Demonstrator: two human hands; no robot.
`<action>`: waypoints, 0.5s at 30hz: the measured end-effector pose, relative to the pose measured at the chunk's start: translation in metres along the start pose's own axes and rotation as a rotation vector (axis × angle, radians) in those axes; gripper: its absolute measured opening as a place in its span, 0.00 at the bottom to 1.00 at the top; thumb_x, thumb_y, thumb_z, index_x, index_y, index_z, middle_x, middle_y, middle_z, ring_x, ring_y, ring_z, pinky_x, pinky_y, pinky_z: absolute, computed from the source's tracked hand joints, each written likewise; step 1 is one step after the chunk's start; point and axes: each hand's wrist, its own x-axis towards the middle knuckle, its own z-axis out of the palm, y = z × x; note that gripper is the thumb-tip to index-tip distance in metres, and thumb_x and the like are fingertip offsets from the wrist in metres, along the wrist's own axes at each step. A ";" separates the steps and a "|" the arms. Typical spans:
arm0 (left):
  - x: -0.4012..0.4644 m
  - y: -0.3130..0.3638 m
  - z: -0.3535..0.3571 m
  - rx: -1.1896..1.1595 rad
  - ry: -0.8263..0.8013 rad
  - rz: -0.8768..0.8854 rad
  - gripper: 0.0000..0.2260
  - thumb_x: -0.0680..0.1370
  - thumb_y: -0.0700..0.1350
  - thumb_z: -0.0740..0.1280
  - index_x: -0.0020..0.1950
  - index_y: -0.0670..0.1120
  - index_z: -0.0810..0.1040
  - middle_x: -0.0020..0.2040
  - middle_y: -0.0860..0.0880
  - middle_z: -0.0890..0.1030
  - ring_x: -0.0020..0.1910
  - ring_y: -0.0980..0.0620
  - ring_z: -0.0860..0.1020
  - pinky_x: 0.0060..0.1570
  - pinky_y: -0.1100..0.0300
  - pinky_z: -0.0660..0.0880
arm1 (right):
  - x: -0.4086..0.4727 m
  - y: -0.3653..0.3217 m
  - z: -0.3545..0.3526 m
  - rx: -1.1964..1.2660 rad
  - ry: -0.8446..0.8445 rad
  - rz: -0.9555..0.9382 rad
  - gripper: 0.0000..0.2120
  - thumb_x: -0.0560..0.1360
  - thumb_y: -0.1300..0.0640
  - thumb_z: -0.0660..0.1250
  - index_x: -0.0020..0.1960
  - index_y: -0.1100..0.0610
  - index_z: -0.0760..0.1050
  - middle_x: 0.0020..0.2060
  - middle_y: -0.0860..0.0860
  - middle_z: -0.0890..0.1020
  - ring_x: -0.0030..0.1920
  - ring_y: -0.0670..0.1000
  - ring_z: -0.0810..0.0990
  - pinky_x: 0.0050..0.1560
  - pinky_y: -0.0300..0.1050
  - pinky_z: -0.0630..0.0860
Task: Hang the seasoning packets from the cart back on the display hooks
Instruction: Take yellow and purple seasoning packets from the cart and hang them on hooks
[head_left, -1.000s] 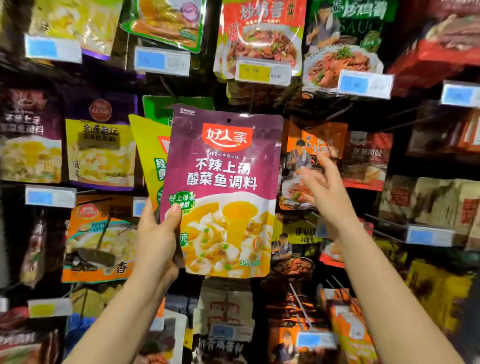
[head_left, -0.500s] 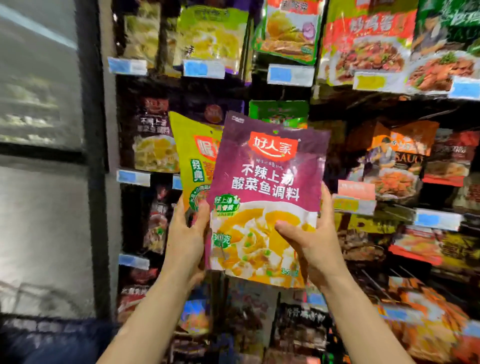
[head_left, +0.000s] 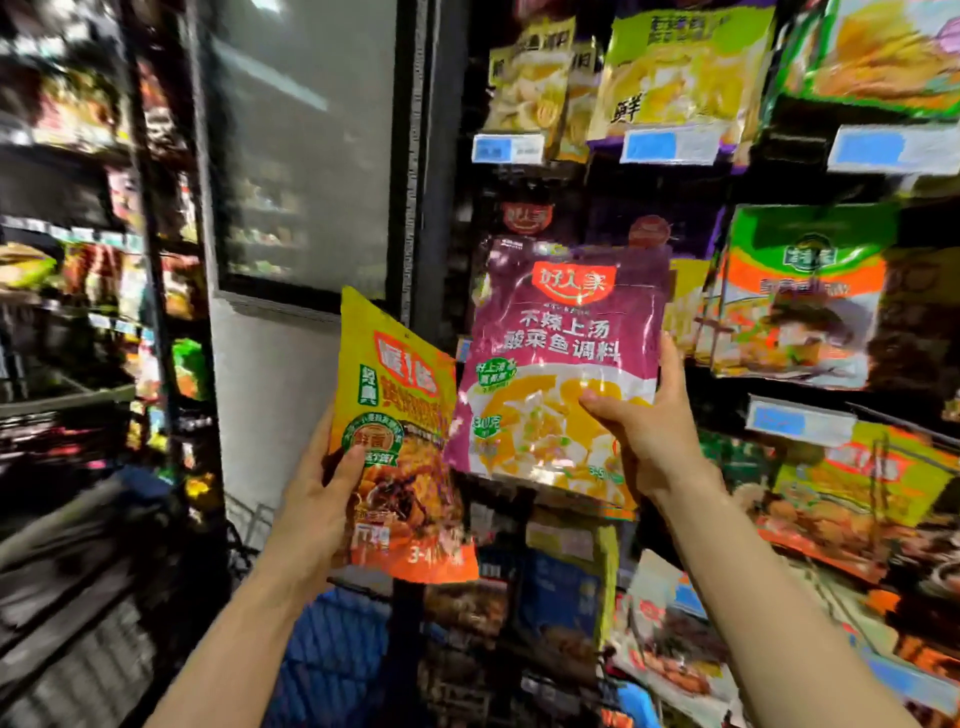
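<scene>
My right hand (head_left: 652, 441) grips a purple seasoning packet (head_left: 563, 338) by its lower right part, thumb across the front, and holds it upright in front of the hook display. My left hand (head_left: 324, 493) holds a yellow and orange seasoning packet (head_left: 395, 415) by its lower left edge, thumb on the front; it leans left of the purple one and their edges overlap. Rows of hanging packets (head_left: 800, 296) fill the display behind, with blue price tags (head_left: 660, 146) on the hook ends. The hooks themselves are mostly hidden.
A dark upright post (head_left: 434, 156) and a glass-fronted panel (head_left: 306, 145) stand left of the display. Blurred shelves of goods (head_left: 78, 270) lie further left. A blue cart basket (head_left: 332, 654) shows low between my forearms.
My view has swung left. The two packets, held together before, are now split: my right hand carries the purple one alone and my left hand holds the yellow one apart to the left.
</scene>
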 end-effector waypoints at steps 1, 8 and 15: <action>0.003 0.001 -0.006 -0.002 0.013 -0.010 0.17 0.83 0.41 0.59 0.68 0.58 0.69 0.54 0.63 0.79 0.44 0.71 0.80 0.37 0.73 0.76 | 0.008 0.001 0.010 0.008 -0.012 -0.003 0.41 0.68 0.78 0.69 0.68 0.43 0.64 0.53 0.47 0.81 0.47 0.47 0.83 0.41 0.40 0.81; 0.032 -0.002 -0.018 -0.047 0.048 -0.044 0.17 0.82 0.42 0.59 0.58 0.66 0.72 0.45 0.64 0.84 0.44 0.62 0.83 0.33 0.64 0.80 | 0.070 0.011 0.043 -0.048 -0.052 -0.045 0.44 0.68 0.78 0.69 0.74 0.47 0.61 0.55 0.46 0.80 0.48 0.45 0.83 0.49 0.47 0.82; 0.070 -0.009 0.001 -0.119 0.050 -0.028 0.18 0.82 0.42 0.59 0.60 0.67 0.74 0.52 0.59 0.85 0.50 0.55 0.84 0.39 0.58 0.82 | 0.136 0.017 0.058 -0.024 -0.089 -0.036 0.40 0.66 0.79 0.70 0.68 0.46 0.65 0.52 0.50 0.81 0.48 0.51 0.83 0.42 0.42 0.81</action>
